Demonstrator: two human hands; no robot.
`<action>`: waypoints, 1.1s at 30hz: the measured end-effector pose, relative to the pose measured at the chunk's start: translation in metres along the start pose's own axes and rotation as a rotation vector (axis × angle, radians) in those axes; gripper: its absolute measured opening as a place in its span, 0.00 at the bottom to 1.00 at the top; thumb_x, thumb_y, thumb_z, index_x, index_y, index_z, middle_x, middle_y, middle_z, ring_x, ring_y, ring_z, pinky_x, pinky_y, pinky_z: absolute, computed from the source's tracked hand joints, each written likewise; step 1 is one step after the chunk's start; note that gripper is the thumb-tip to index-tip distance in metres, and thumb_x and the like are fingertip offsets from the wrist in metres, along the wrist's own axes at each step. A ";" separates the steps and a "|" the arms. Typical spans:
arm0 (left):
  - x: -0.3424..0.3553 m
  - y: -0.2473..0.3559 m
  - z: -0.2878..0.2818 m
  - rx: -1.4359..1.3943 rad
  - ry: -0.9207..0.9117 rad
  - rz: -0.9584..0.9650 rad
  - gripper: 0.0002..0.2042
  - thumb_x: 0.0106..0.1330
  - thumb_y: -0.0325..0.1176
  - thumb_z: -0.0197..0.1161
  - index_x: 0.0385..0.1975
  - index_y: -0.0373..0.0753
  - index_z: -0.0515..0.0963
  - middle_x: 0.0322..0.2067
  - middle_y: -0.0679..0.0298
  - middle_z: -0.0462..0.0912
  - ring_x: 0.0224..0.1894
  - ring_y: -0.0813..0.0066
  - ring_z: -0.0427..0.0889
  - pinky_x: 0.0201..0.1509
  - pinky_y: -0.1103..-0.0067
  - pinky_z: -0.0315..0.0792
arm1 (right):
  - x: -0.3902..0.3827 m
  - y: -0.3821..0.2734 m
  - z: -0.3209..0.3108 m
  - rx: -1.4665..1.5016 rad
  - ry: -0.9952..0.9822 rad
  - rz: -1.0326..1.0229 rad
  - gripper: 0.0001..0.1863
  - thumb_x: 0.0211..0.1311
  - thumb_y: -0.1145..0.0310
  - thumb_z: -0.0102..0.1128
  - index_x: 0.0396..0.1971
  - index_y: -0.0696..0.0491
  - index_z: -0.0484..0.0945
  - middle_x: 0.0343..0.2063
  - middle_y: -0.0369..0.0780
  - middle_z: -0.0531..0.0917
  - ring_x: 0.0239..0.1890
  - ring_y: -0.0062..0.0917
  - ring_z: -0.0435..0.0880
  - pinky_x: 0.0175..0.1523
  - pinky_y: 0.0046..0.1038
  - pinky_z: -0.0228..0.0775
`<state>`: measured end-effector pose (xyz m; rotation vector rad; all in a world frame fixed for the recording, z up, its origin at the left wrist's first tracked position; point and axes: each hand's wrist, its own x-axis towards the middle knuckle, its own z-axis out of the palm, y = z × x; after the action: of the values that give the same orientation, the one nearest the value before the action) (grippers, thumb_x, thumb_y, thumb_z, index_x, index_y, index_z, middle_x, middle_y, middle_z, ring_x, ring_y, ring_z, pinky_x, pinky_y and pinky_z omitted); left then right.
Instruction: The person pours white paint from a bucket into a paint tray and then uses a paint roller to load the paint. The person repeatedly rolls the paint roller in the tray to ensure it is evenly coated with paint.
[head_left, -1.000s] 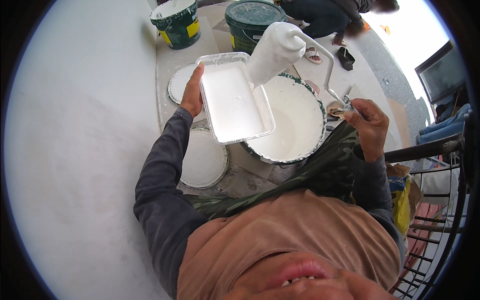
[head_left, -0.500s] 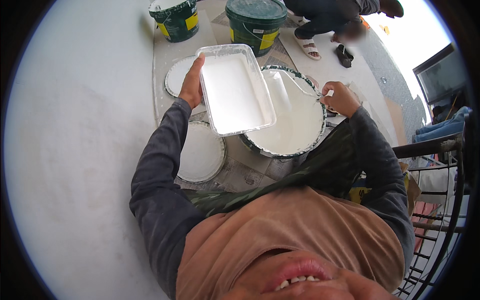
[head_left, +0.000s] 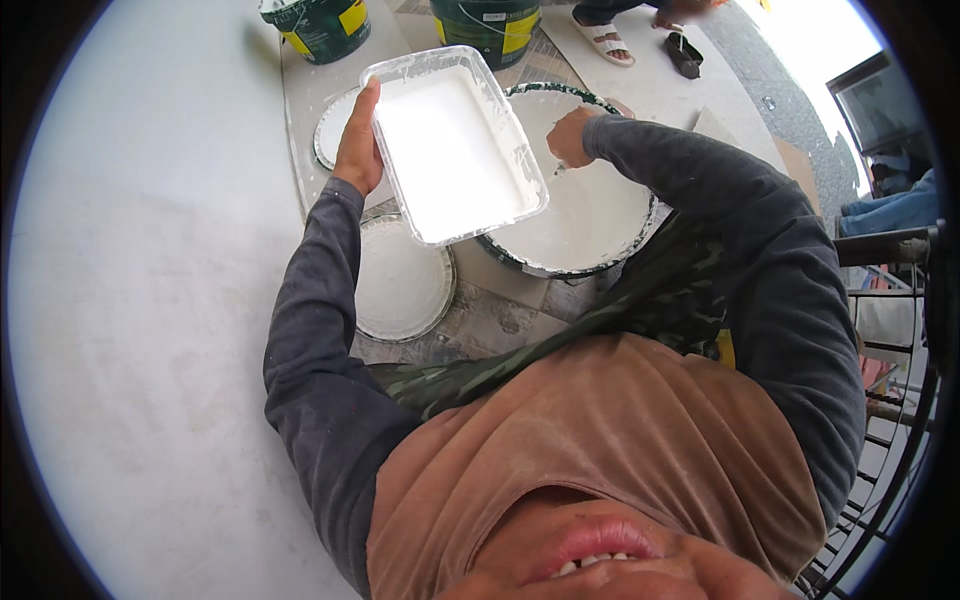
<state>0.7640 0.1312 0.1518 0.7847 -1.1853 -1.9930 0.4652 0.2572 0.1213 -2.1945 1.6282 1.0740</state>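
Paint tray (head_left: 450, 145): white-coated, gripped at its left rim by left hand (head_left: 358, 150).
Right hand (head_left: 572, 137): fingers closed over paint bucket (head_left: 600, 215); what they hold, cannot tell.

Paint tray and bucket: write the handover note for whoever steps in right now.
Left hand: grips the left rim of the paint tray, held over the floor; tray is full of white paint.
Right hand: closed on a thin handle over the big bucket of white paint; the tool's end is hidden.
Done: tray loaded.
Left: nothing is being painted yet. Two white lids lie beside the bucket.
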 end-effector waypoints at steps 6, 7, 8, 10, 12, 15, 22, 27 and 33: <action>-0.002 0.002 -0.002 -0.056 0.016 -0.050 0.35 0.65 0.59 0.59 0.63 0.37 0.65 0.54 0.57 0.76 0.54 0.69 0.78 0.58 0.77 0.72 | -0.038 -0.002 -0.015 0.178 0.053 -0.016 0.11 0.59 0.63 0.62 0.40 0.48 0.84 0.36 0.43 0.86 0.45 0.39 0.85 0.51 0.39 0.75; -0.002 0.003 -0.003 -0.046 0.019 -0.038 0.35 0.65 0.59 0.59 0.63 0.37 0.65 0.54 0.57 0.76 0.54 0.70 0.78 0.58 0.78 0.72 | -0.048 0.003 -0.022 0.247 0.170 0.025 0.14 0.60 0.65 0.61 0.46 0.46 0.82 0.40 0.44 0.85 0.48 0.38 0.83 0.54 0.39 0.73; -0.002 0.001 -0.003 -0.043 0.025 -0.031 0.36 0.65 0.59 0.59 0.63 0.37 0.65 0.54 0.58 0.76 0.54 0.70 0.78 0.58 0.78 0.72 | -0.058 0.008 -0.027 0.329 0.289 0.052 0.17 0.60 0.67 0.59 0.51 0.44 0.80 0.45 0.44 0.84 0.52 0.37 0.81 0.57 0.39 0.71; -0.002 -0.002 -0.006 -0.054 0.018 -0.031 0.36 0.64 0.59 0.60 0.63 0.38 0.65 0.54 0.58 0.76 0.54 0.70 0.77 0.58 0.78 0.72 | -0.070 0.016 -0.038 0.527 0.801 0.122 0.32 0.57 0.77 0.58 0.63 0.38 0.70 0.58 0.44 0.74 0.61 0.37 0.72 0.62 0.38 0.68; 0.000 -0.004 -0.010 -0.074 -0.019 -0.046 0.36 0.64 0.59 0.60 0.63 0.38 0.65 0.54 0.58 0.76 0.54 0.70 0.77 0.58 0.78 0.72 | -0.066 0.017 -0.046 0.414 0.980 0.015 0.40 0.54 0.83 0.55 0.66 0.34 0.65 0.64 0.43 0.66 0.65 0.38 0.67 0.65 0.39 0.65; 0.005 -0.006 -0.014 -0.085 -0.046 -0.060 0.35 0.64 0.59 0.60 0.63 0.38 0.65 0.54 0.58 0.76 0.54 0.69 0.77 0.59 0.76 0.71 | -0.044 0.015 -0.051 0.244 1.049 -0.047 0.49 0.50 0.90 0.52 0.68 0.26 0.61 0.70 0.41 0.56 0.69 0.39 0.59 0.70 0.40 0.60; 0.005 -0.008 -0.017 -0.116 -0.052 -0.067 0.34 0.64 0.59 0.59 0.62 0.38 0.66 0.54 0.58 0.76 0.55 0.68 0.77 0.60 0.75 0.70 | -0.029 0.021 -0.044 0.150 0.988 -0.183 0.56 0.43 0.96 0.48 0.66 0.19 0.62 0.71 0.43 0.52 0.72 0.42 0.53 0.72 0.44 0.56; 0.001 -0.004 -0.013 -0.103 -0.037 -0.052 0.33 0.65 0.58 0.59 0.60 0.39 0.67 0.54 0.58 0.77 0.54 0.67 0.78 0.59 0.74 0.71 | -0.058 0.005 -0.040 0.175 0.966 -0.326 0.54 0.43 0.94 0.46 0.64 0.18 0.65 0.71 0.42 0.53 0.72 0.42 0.54 0.73 0.45 0.53; 0.001 -0.004 -0.013 -0.091 -0.024 -0.059 0.32 0.65 0.57 0.59 0.60 0.39 0.68 0.54 0.58 0.77 0.54 0.68 0.78 0.60 0.74 0.72 | -0.106 -0.011 -0.039 0.195 1.013 -0.404 0.53 0.44 0.92 0.46 0.66 0.19 0.62 0.70 0.44 0.53 0.71 0.44 0.53 0.72 0.46 0.54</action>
<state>0.7724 0.1253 0.1427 0.7595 -1.0879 -2.0949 0.4783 0.3188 0.2161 -2.9124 1.3205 -0.3827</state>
